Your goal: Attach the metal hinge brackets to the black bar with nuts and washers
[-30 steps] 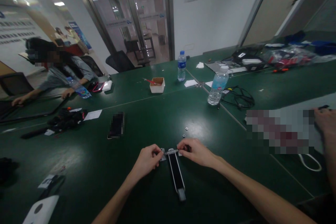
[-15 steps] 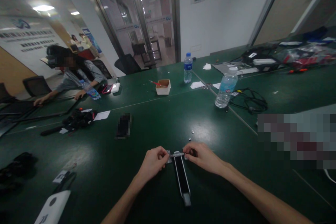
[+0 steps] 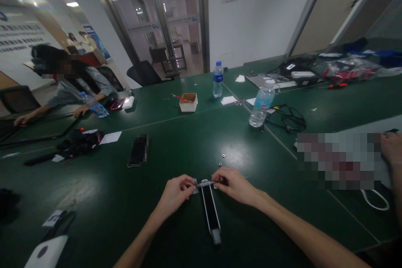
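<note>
A narrow black strip with metal end pieces (image 3: 210,210) lies on the green table (image 3: 176,142), pointing toward me. My left hand (image 3: 175,194) is closed in a pinch on the left side of the strip's far metal end (image 3: 204,183). My right hand (image 3: 235,185) pinches the right side of that same end. Two small washers (image 3: 221,159) lie on the table just beyond my right hand.
A dark phone (image 3: 138,150) lies left of centre. Farther back stand a small cardboard box (image 3: 188,102), two water bottles (image 3: 260,104) and a coil of black cable (image 3: 287,118). A person sits at the far left (image 3: 67,86). Another person's hand (image 3: 391,144) is at the right edge.
My hands stay pinched on the strip's far end. Only the camera swung right and then back left; the person's hand at the right edge is in view again.
</note>
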`<state>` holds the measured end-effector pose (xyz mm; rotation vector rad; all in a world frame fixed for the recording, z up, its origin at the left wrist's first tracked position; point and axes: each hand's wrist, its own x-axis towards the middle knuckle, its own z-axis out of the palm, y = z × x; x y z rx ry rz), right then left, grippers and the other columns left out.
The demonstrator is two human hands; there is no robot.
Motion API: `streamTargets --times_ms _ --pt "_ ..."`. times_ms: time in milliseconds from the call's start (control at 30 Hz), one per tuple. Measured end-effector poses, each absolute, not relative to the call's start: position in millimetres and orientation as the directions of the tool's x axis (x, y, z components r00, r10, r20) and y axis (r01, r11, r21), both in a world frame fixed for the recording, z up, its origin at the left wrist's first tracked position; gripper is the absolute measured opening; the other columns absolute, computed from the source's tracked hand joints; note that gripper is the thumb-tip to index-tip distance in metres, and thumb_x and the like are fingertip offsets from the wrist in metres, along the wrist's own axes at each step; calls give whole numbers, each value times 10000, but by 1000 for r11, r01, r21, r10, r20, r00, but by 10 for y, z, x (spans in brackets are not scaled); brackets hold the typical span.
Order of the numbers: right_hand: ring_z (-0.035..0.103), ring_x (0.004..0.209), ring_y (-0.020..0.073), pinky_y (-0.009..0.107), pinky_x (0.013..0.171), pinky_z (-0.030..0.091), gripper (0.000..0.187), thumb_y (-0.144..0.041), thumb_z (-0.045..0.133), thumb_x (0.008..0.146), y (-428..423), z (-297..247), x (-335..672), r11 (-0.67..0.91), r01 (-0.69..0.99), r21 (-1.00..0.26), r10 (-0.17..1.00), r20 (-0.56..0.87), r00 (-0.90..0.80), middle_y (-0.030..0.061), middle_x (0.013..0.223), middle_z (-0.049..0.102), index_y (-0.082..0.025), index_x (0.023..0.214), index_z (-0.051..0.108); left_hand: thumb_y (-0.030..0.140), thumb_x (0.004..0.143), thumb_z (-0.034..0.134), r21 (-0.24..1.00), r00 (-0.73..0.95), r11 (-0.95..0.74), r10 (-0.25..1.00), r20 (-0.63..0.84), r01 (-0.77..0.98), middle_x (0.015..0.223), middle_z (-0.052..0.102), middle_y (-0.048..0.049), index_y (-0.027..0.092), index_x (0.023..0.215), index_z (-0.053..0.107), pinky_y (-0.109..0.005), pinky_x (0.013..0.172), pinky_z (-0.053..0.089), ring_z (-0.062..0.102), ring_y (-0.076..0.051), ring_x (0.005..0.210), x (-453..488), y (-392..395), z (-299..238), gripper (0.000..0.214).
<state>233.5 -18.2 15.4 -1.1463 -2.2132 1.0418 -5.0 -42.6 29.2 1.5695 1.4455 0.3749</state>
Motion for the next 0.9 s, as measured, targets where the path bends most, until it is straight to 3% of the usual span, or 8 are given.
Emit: streamTargets --times_ms 900 --pt "563 770 137 253 687 442 131 -107 612 819 -179 118 2336 439 484 -757 803 90 -589 25 851 637 -177 916 664 374 858 543 827 300 62 914 -272 559 882 665 -27 152 975 638 -242 584 476 595 -143 669 -45 -464 254 269"
